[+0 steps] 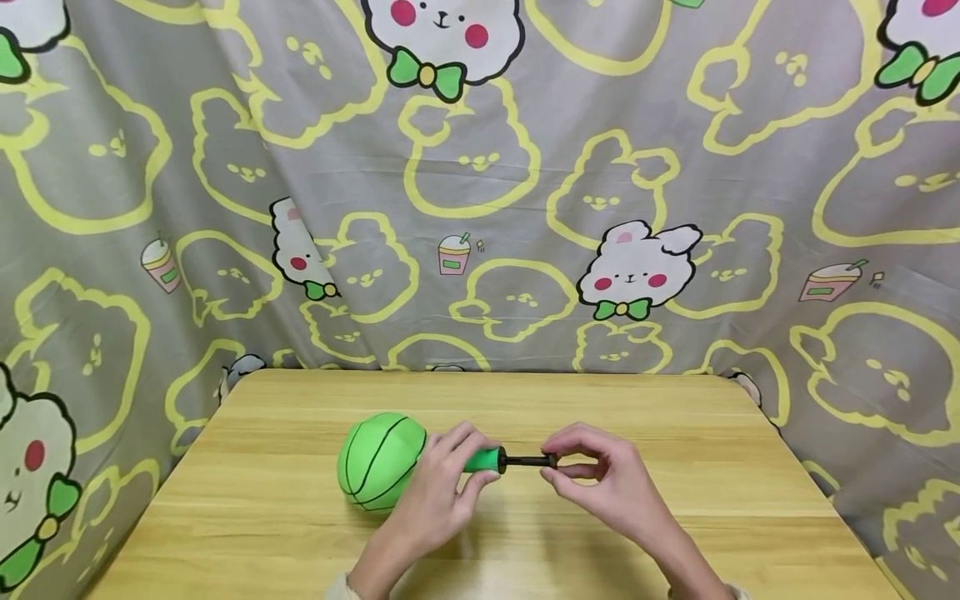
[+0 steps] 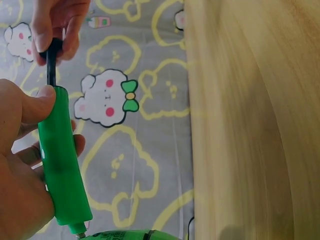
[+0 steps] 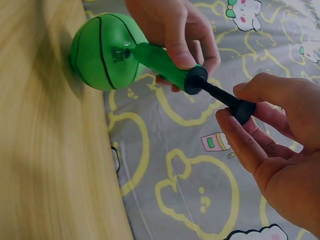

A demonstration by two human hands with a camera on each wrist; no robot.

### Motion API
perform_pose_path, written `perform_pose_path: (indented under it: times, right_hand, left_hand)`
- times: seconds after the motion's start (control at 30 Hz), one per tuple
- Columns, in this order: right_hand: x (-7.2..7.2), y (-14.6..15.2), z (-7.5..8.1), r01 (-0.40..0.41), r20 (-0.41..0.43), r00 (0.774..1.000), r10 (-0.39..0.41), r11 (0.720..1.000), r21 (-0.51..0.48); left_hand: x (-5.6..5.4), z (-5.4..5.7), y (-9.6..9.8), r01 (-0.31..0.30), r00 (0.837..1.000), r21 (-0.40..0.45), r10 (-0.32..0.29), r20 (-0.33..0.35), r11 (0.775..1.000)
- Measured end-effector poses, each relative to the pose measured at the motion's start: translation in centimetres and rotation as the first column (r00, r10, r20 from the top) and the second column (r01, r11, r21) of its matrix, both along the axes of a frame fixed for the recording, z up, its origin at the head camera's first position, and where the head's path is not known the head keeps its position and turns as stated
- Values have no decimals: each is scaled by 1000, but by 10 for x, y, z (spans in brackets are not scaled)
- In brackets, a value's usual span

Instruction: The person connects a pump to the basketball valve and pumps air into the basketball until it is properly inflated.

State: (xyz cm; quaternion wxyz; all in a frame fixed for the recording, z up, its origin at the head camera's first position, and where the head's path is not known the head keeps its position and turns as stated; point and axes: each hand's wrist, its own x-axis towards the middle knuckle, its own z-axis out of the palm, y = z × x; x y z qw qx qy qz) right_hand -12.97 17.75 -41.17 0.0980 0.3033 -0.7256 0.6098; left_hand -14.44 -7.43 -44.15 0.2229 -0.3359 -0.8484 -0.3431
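A green ball with black lines (image 1: 381, 460) rests on the wooden table, left of both hands. Joined to it is a small green hand pump (image 3: 162, 65), its narrow end against the ball. My left hand (image 1: 441, 487) grips the pump's green barrel, thumb on one side and fingers around the other. With thumb and fingertips my right hand (image 1: 611, 479) pinches the black knob at the end of the pump's rod. A length of black rod (image 1: 528, 460) shows between barrel and knob. In the left wrist view only the top of the ball (image 2: 135, 235) shows.
The light wooden table (image 1: 285, 433) extends around the hands. Behind it and at both sides hangs a grey curtain (image 1: 517, 233) with yellow outlines and white cartoon animals.
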Motion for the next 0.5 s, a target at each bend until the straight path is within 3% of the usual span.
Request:
perform_pose_path:
  times: [0.5]
  right_hand:
    - [-1, 26, 14, 42, -13, 999, -42, 999, -28]
  left_hand:
    - [-9, 2, -12, -37, 999, 42, 38, -35, 998]
